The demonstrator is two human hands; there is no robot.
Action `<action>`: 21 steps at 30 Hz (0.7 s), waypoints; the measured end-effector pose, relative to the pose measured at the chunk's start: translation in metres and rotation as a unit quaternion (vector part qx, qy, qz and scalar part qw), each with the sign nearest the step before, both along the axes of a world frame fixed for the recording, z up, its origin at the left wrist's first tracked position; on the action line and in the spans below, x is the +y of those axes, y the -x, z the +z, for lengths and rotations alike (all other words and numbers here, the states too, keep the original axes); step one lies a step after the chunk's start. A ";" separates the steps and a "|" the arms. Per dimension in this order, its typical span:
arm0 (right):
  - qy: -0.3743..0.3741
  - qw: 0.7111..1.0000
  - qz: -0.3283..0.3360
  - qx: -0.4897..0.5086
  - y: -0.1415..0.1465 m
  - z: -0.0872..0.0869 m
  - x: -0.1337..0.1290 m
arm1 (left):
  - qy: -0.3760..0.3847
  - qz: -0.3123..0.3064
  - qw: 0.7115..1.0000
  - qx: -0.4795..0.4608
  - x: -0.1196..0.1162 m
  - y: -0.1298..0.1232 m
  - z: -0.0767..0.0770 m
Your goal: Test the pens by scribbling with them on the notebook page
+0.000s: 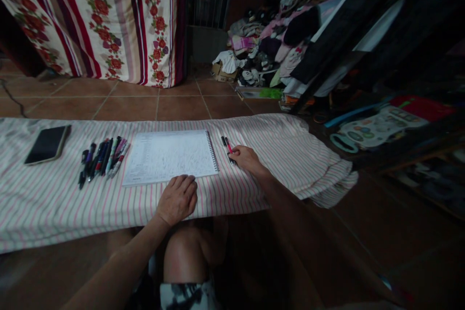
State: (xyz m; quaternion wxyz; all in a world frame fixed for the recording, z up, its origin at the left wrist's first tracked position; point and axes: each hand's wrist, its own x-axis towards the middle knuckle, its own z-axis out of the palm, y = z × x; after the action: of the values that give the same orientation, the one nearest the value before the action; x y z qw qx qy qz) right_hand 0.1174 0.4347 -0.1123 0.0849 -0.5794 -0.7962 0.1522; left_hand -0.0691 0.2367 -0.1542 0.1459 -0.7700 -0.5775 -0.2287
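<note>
A spiral notebook (170, 152) lies open-faced on the striped cloth, its wire binding on the right and its page covered with faint marks. My left hand (178, 198) rests at the notebook's front edge with its fingers curled together; nothing shows in them. To the right of the binding, my right hand (245, 159) pinches a red and black pen (228, 145) close to the cloth. A dark pen-like piece (223, 141) lies beside that pen; whether the fingers also touch it is hidden. Several pens (103, 157) lie in a row left of the notebook.
A dark-screened tablet or phone (48, 144) lies at the left on the striped cloth (269, 135). Beyond are a tiled floor (178, 106), a floral curtain (119, 19) and a heap of clothes (276, 43). My knee shows below the table's front edge.
</note>
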 end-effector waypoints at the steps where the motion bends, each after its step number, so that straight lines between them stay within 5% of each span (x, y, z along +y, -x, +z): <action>1: 0.000 1.000 0.000 0.000 0.000 0.000 0.000 | 0.000 0.000 1.000 0.000 0.000 0.000 0.000; 21: -0.028 0.999 -0.036 0.011 0.004 -0.012 0.003 | -0.003 0.002 1.000 -0.005 0.000 0.000 -0.001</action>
State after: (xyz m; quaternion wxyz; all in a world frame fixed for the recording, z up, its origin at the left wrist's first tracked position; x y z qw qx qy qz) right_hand 0.1129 0.4373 -0.1247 0.1156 -0.6032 -0.7779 0.1330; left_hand -0.0690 0.2370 -0.1555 0.1457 -0.7677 -0.5787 -0.2335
